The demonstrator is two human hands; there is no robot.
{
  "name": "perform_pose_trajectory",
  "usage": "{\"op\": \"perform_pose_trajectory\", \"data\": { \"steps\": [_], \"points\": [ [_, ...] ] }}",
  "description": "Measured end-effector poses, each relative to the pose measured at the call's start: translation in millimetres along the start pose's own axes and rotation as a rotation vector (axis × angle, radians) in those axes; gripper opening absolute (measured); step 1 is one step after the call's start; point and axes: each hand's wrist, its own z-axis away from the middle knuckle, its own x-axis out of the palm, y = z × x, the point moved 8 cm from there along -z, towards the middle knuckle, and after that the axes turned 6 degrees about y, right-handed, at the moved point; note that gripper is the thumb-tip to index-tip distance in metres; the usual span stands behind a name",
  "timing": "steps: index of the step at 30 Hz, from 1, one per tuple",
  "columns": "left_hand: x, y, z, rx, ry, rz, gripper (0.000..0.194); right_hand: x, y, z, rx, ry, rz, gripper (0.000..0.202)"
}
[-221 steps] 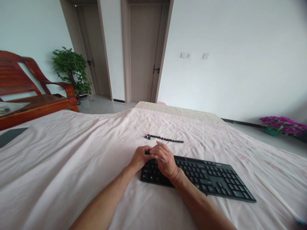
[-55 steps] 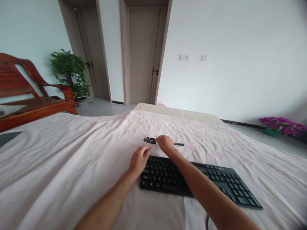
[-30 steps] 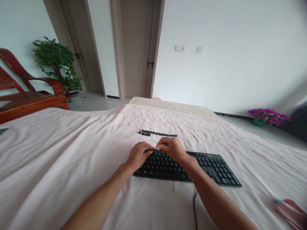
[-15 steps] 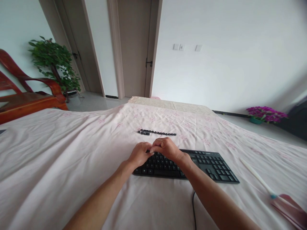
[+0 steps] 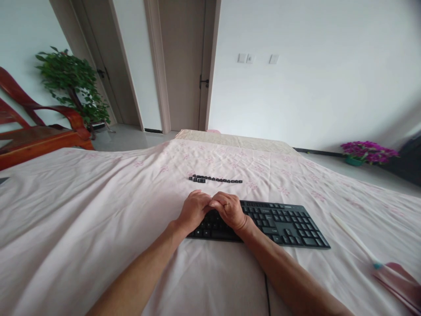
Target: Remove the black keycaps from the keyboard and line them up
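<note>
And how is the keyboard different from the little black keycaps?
The keyboard is one big, wide piece, but the keycaps are tiny and lined up in rows. The keyboard is partly under the left hand and right hand, while the keycaps lie past them, untouched. Both look black and sit on the flowered cloth.

Home, likely: wooden bench (image 5: 39, 127), potted plant (image 5: 67, 79), floral cloth (image 5: 131, 197), doors (image 5: 182, 66).

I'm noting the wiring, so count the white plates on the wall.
3: the left plate, the middle plate close beside it, and the right plate farther along the wall.
</note>
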Motion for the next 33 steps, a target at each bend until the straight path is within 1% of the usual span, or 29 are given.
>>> {"op": "perform_pose_trajectory", "data": {
  "steps": [4, 8, 10, 12, 15, 17, 19, 21, 23, 26, 28, 30, 33],
  "points": [
    [-1.6, 3, 2, 0.017, 0.025, -0.033, 0.028, -8, 1, 2, 0.012, 0.09, -0.041, 0.037],
    [-2.2, -1, 3, -0.019, 0.035, 0.043, 0.015, -11, 3, 1, 0.034, 0.101, -0.101, 0.034],
    [-2.1, -5, 4, -0.041, 0.036, 0.092, 0.019, -14, 6, 1, 0.064, 0.121, -0.118, 0.032],
    [-0.7, -10, 5, -0.074, 0.028, 0.118, 0.021, -19, 8, 1, 0.09, 0.148, -0.101, 0.032],
    [1.2, -17, 8, -0.129, 0.026, 0.117, 0.012, -28, 8, -2, 0.103, 0.178, -0.017, 0.03],
    [0.6, -20, 9, -0.144, 0.04, 0.107, 0.007, -33, 6, -7, 0.107, 0.161, 0.039, 0.025],
    [-0.2, -21, 10, -0.147, 0.043, 0.112, 0.006, -34, 5, -12, 0.127, 0.109, 0.057, 0.025],
    [-0.4, -22, 10, -0.147, 0.03, 0.138, 0.006, -31, 8, -16, 0.171, 0.025, 0.049, 0.037],
    [-1.8, -23, 9, -0.154, 0.031, 0.166, 0.006, -25, 14, -17, 0.229, -0.068, 0.05, 0.042],
    [-4.8, -24, 8, -0.162, 0.055, 0.193, 0.004, -12, 23, -12, 0.314, -0.22, 0.094, 0.028],
    [-4.0, -24, 8, -0.158, 0.048, 0.21, 0.005, -3, 27, -6, 0.358, -0.332, 0.129, 0.023],
    [-2.9, -28, 8, -0.188, 0.049, 0.226, 0.008, 4, 27, 0, 0.377, -0.437, 0.169, 0.022],
    [-3.5, -41, 10, -0.277, 0.084, 0.243, 0.012, 10, 25, 4, 0.373, -0.52, 0.232, 0.024]
  ]
}}
